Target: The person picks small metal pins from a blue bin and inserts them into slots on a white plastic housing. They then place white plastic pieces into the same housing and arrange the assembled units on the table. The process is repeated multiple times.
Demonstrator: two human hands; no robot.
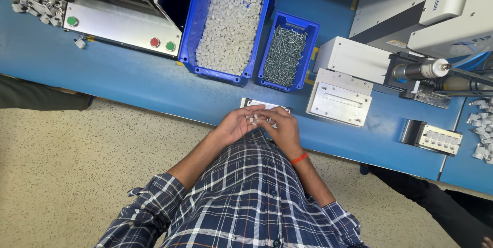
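My left hand [235, 124] and my right hand [283, 130] meet at the near edge of the blue workbench [128, 78]. Between the fingertips of both hands are small white plastic pieces [253, 120]. Just beyond the hands lies a small metal fixture plate [251, 103], partly hidden by my fingers. An orange band circles my right wrist. Which hand bears the pieces' weight is unclear; both touch them.
A large blue bin of white plastic parts [228, 27] and a smaller blue bin of screws [285, 55] stand behind. A metal jig block [340, 101] and a screwdriving machine [426, 68] sit right. A control box with coloured buttons [123, 27] stands left. Another fixture [436, 137] lies far right.
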